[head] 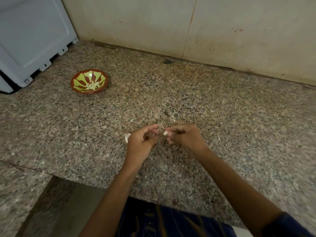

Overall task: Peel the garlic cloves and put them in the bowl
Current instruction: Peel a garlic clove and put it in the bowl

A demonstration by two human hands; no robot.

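My right hand [185, 138] pinches a small pale garlic clove [165, 133] between thumb and fingertips, just above the granite counter. My left hand [142, 142] hovers close beside it with fingers loosely curled toward the clove; whether it touches the clove I cannot tell. A white scrap, garlic or peel [126, 138], lies on the counter right behind my left hand. The red-and-green patterned bowl [77, 79] stands far to the left at the back and holds several peeled cloves [92, 85].
A white appliance [32, 40] stands at the back left beside the bowl. A tiled wall [188, 26] closes the back of the granite counter [222, 108]. The counter's front edge steps back at lower left, near my body.
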